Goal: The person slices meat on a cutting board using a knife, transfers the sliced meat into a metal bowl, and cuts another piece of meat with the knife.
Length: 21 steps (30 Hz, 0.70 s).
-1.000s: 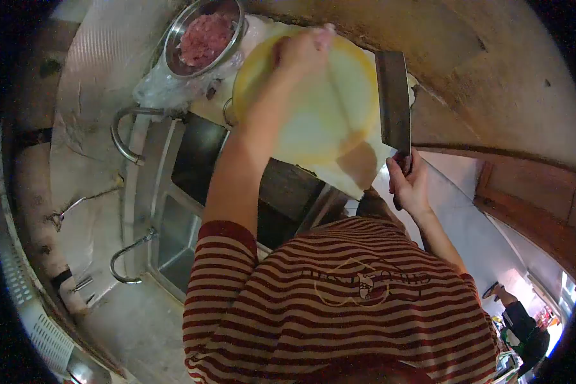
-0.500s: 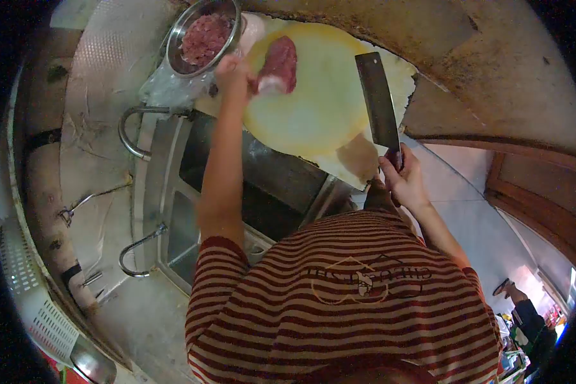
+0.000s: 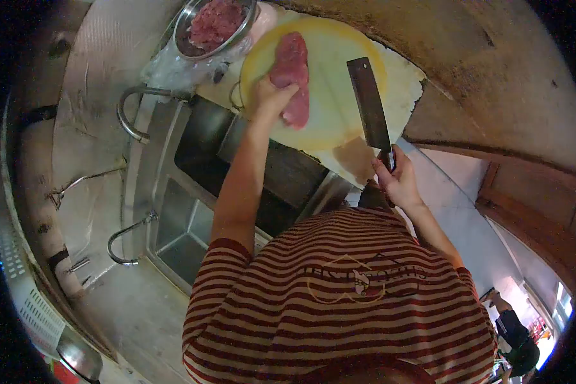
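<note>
On the round yellow-rimmed cutting board [image 3: 339, 83] lies a long piece of raw meat [image 3: 290, 61]. My left hand [image 3: 272, 99] grips it from the left, thumb across its top; the other fingers are mostly hidden beneath or behind it. Over the right side of the board, a broad-bladed cleaver [image 3: 368, 105] points away from me. Its handle is in my right hand [image 3: 399, 180], fingers wrapped round it. The blade is apart from the meat.
A metal bowl [image 3: 184, 35] of cut raw meat [image 3: 216, 24] stands at the upper left on plastic wrapping [image 3: 166, 72]. Sinks [image 3: 189, 221] with curved taps [image 3: 127, 118] are at the near left. A wall [image 3: 493, 70] rises beyond the board. Another person [image 3: 517, 336] is at lower right.
My left hand has moved from the meat's left edge to a grip on its near half. The meat now lies longer and straighter towards me. The cleaver stays in my right hand.
</note>
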Available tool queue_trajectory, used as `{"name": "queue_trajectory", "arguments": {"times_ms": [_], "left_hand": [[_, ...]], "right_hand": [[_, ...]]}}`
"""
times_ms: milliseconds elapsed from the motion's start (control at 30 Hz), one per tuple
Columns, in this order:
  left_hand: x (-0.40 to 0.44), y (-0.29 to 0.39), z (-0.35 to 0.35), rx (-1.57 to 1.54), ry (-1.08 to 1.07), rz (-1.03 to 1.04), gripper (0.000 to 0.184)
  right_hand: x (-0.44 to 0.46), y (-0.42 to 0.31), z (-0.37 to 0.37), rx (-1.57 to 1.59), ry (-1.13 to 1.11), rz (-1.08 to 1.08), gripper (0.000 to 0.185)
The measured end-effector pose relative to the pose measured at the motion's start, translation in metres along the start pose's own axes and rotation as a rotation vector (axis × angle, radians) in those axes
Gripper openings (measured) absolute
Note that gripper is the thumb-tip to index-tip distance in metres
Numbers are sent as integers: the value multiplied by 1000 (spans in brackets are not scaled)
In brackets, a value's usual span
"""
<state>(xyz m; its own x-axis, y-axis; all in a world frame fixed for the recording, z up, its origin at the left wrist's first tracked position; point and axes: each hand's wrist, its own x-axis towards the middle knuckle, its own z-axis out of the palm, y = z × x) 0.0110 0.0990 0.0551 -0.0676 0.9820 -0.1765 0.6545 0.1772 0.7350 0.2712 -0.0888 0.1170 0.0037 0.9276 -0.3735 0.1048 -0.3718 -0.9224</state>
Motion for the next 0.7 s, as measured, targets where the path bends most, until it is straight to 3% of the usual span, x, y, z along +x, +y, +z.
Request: {"name": "queue_trajectory", "arguments": {"times_ms": [67, 100, 167, 300, 367, 400, 467, 533, 600, 667, 700], "left_hand": [[-3, -6, 17, -614, -17, -276, 40], [-8, -1, 24, -619, -16, -280, 40], [-25, 14, 39, -1143, -43, -424, 37], [-69, 39, 62, -1415, -9, -289, 53], [-85, 41, 66, -883, -3, -386, 41], [-83, 45, 58, -886, -2, -388, 41], [-77, 47, 23, -498, -211, -370, 34], [-40, 25, 6, 53, -92, -235, 40], [5, -9, 11, -20, 155, 80, 50], [29, 4, 10, -1, 362, 384, 45], [44, 6, 11, -8, 363, 383, 45]], "right_hand": [[1, 0, -2, -33, -6, 11, 18], [1, 0, -3, -64, -11, 23, 18], [4, 3, -4, -65, 4, 6, 18], [4, 1, -7, -65, 64, -58, 18], [3, -3, -8, -58, 62, -47, 18], [4, -6, -10, -44, 69, -40, 17], [4, -10, -15, -34, 67, 0, 17], [4, -14, -17, -24, 62, 33, 17], [4, -18, -17, -24, 50, 1, 17], [6, -15, -15, -74, 43, 6, 19], [6, -13, -14, -119, 40, 16, 21]]}}
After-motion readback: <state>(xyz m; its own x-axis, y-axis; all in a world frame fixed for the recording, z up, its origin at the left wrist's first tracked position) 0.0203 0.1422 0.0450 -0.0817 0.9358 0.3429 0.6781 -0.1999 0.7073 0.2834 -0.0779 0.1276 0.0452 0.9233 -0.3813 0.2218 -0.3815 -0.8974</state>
